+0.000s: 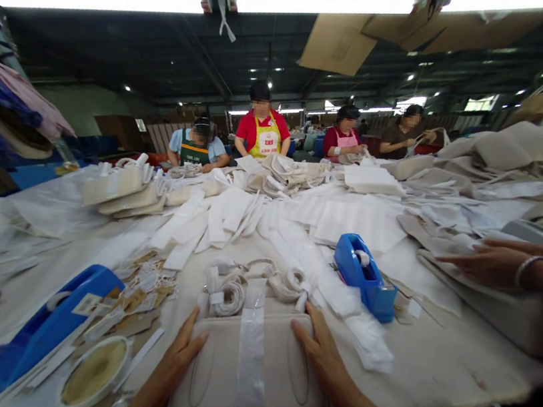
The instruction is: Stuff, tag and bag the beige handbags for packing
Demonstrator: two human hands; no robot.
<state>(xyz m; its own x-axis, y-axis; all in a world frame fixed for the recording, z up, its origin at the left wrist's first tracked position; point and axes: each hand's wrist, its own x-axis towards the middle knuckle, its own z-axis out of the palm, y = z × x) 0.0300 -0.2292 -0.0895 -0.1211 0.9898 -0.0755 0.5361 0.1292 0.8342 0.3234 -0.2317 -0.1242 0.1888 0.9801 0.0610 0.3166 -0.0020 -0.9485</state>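
Note:
A beige handbag (217,371) lies at the table's near edge, with a translucent white strip (251,355) running down its front. Rolled beige straps (230,297) sit at its top, some of them wrapped in white. My left hand (178,355) grips the bag's left side, thumb on the front face. On the opposite side my right hand (324,352) holds the upper right edge, its thumb also on the front. Both hands' fingers are partly hidden behind the bag.
A blue tape dispenser (365,274) stands to the right, another blue dispenser (44,326) to the left. Near the left one are brown tags (139,313) and a round tub (95,371). White foam sheets (360,219) cover the far table. A co-worker's hands (495,262) are at right.

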